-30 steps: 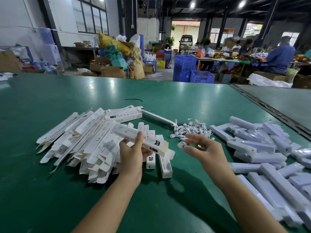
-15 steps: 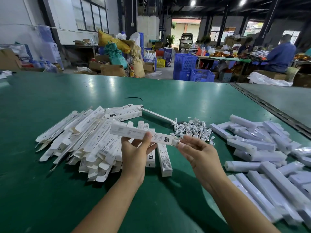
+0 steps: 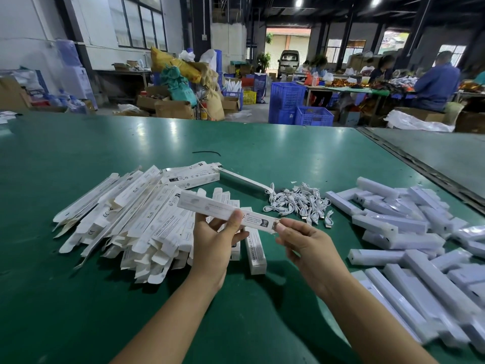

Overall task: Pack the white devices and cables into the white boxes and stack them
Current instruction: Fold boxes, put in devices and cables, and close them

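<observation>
Closure of one white box, seemingly, contents unseen: held above the surface, gripped mid-length by left hand with its fingers curled round, pinched at the end flap by right hand fingers. Called next for tucking that flap shut, then stacking. Lay just beyond the fingers: cables; well right of them, white devices; left, flat boxes.

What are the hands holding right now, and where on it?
One white box: the left hand grips it near its middle, the right hand pinches its right end.
</observation>
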The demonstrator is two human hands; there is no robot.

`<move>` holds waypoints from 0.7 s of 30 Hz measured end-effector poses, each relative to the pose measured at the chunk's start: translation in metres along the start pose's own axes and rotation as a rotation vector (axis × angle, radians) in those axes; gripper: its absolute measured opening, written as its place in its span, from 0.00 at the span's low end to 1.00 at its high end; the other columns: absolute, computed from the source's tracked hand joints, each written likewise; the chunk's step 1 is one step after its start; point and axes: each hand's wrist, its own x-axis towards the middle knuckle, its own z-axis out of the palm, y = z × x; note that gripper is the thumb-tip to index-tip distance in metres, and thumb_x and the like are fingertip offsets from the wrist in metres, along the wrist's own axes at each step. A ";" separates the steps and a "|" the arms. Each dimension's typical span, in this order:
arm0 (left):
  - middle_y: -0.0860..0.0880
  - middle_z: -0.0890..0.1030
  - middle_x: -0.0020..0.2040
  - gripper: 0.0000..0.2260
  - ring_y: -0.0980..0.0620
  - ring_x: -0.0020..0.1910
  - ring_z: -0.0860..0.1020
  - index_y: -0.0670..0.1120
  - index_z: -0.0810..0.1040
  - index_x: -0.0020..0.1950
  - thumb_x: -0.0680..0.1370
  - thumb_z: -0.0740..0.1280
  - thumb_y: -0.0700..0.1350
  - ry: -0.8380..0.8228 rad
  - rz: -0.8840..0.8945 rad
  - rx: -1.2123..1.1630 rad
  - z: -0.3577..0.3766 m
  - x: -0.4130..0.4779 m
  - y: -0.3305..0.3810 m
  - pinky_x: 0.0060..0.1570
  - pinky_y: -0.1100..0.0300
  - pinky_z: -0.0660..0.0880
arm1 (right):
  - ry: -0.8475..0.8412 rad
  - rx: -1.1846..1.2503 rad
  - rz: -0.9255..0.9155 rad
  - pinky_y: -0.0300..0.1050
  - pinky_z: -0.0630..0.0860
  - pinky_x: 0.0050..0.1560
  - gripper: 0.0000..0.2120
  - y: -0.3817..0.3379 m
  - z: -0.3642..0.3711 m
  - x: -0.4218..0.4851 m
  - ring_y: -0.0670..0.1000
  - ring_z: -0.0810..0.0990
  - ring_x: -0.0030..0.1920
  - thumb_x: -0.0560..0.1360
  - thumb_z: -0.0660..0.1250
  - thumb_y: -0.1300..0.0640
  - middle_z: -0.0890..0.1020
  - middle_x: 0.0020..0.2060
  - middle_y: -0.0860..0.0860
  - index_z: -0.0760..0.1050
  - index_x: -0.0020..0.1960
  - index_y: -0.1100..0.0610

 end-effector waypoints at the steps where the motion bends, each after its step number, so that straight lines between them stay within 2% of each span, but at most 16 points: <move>1: 0.44 0.85 0.49 0.26 0.44 0.48 0.85 0.42 0.71 0.63 0.68 0.73 0.45 0.000 -0.001 0.008 0.000 0.000 -0.001 0.40 0.59 0.81 | 0.008 -0.020 0.017 0.38 0.71 0.37 0.04 0.002 0.000 0.000 0.46 0.80 0.38 0.71 0.74 0.62 0.86 0.39 0.50 0.83 0.45 0.56; 4: 0.42 0.85 0.50 0.26 0.45 0.48 0.85 0.40 0.72 0.64 0.68 0.74 0.45 0.008 0.000 0.023 -0.001 -0.001 -0.002 0.39 0.60 0.81 | 0.027 -0.027 0.076 0.39 0.71 0.36 0.02 0.005 0.000 0.000 0.47 0.77 0.37 0.69 0.76 0.59 0.85 0.39 0.50 0.85 0.40 0.57; 8: 0.41 0.85 0.51 0.26 0.44 0.47 0.85 0.40 0.72 0.64 0.68 0.74 0.46 0.002 -0.004 0.039 -0.002 0.000 -0.002 0.39 0.60 0.81 | 0.013 -0.063 0.040 0.38 0.70 0.36 0.02 0.005 -0.002 0.003 0.45 0.77 0.35 0.72 0.74 0.61 0.86 0.40 0.49 0.85 0.44 0.56; 14: 0.46 0.86 0.50 0.24 0.46 0.48 0.85 0.46 0.73 0.62 0.69 0.74 0.47 -0.027 0.029 0.116 -0.003 0.000 -0.006 0.39 0.60 0.81 | 0.001 -0.187 -0.062 0.40 0.67 0.33 0.05 0.004 -0.004 0.004 0.46 0.75 0.33 0.73 0.72 0.63 0.84 0.34 0.48 0.80 0.47 0.56; 18: 0.48 0.86 0.52 0.26 0.46 0.50 0.85 0.46 0.72 0.63 0.69 0.75 0.48 -0.035 0.034 0.152 -0.004 0.001 -0.008 0.40 0.60 0.81 | -0.057 -0.203 -0.136 0.38 0.68 0.28 0.15 0.005 0.000 0.002 0.47 0.76 0.28 0.75 0.67 0.67 0.85 0.35 0.50 0.75 0.58 0.51; 21: 0.48 0.86 0.51 0.29 0.47 0.49 0.85 0.41 0.72 0.66 0.68 0.75 0.50 -0.030 0.039 0.159 -0.005 0.002 -0.007 0.39 0.61 0.81 | -0.119 -0.134 -0.145 0.39 0.68 0.26 0.23 0.005 0.000 0.001 0.51 0.75 0.26 0.75 0.67 0.66 0.85 0.37 0.53 0.70 0.64 0.46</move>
